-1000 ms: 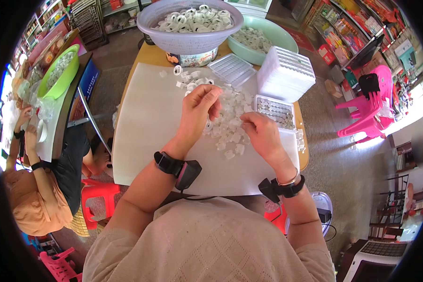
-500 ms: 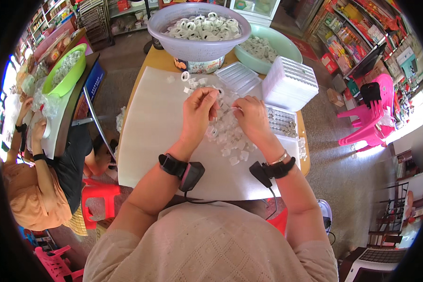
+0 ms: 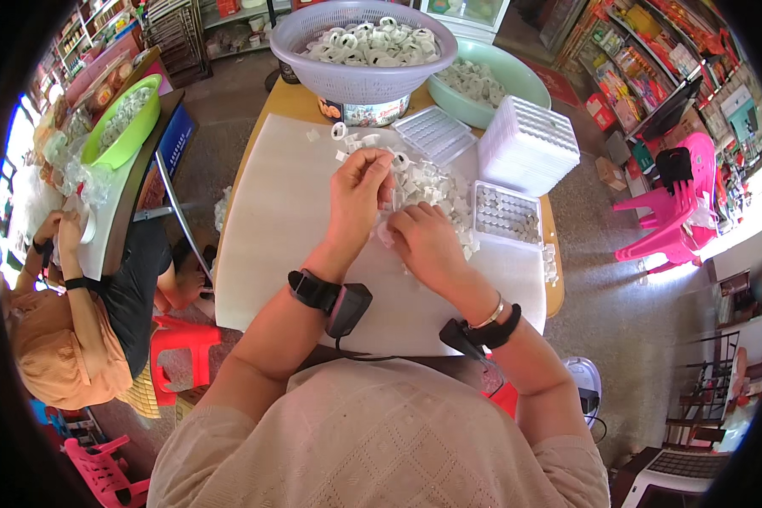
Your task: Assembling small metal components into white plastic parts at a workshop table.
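My left hand (image 3: pixel 361 193) is raised at the left side of a heap of small white plastic pieces (image 3: pixel 438 183), thumb and fingers pinched together. Whatever sits in that pinch is too small to make out. Close beside it, my right hand (image 3: pixel 427 243) reaches into the near part of the heap with fingers bent down; their tips are partly hidden. To the right of the heap lies a clear plastic tray (image 3: pixel 510 245) with rows of small pieces in it. A few white rings and loose bits (image 3: pixel 339 131) are scattered beyond my left hand.
A lilac colander (image 3: pixel 360 82) full of white rings rests on a printed tub (image 3: pixel 366 113) at the back. Beside it are a pale green basin (image 3: pixel 529 91), a flat clear tray (image 3: pixel 434 135) and a tall tray stack (image 3: pixel 529 148). Another person (image 3: pixel 68 347) works at a left table.
My right hand has moved left and nearer, from beside the tray with a small white bit in its fingers to the heap. My left hand stays pinched in nearly the same place.
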`<state>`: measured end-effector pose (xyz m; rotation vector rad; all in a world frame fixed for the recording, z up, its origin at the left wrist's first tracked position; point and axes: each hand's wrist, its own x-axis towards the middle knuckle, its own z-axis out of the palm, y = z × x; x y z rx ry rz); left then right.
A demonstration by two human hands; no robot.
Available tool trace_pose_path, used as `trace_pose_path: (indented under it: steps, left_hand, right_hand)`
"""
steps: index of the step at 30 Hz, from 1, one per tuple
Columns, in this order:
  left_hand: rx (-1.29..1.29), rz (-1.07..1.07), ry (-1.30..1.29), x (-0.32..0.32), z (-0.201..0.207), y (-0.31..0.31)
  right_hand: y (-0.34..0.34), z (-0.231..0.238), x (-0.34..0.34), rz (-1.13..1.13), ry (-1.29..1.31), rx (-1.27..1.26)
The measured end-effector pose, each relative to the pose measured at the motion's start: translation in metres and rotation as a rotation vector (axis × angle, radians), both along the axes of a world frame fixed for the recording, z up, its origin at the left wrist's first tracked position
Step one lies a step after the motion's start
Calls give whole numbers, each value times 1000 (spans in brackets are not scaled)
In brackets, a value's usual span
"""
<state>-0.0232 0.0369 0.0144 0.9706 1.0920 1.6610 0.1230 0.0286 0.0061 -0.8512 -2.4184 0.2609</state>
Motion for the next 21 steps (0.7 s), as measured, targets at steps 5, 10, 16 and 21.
trace_pose_path:
  steps: [5, 10, 16, 21]
  left_hand:
    - [-19, -42, 52, 0, 1, -1]
    - [7, -17, 61, 2, 3, 1]
    - [-42, -55, 89, -1, 2, -1]
    - [-24, -485, 224, 8, 10, -12]
  right_hand:
    - [9, 2, 14, -65, 166, -92]
    - [-1, 2, -10, -47, 148, -25]
    - [8, 12, 18, -184, 430, -458]
    - [6, 22, 63, -167, 823, -1054]
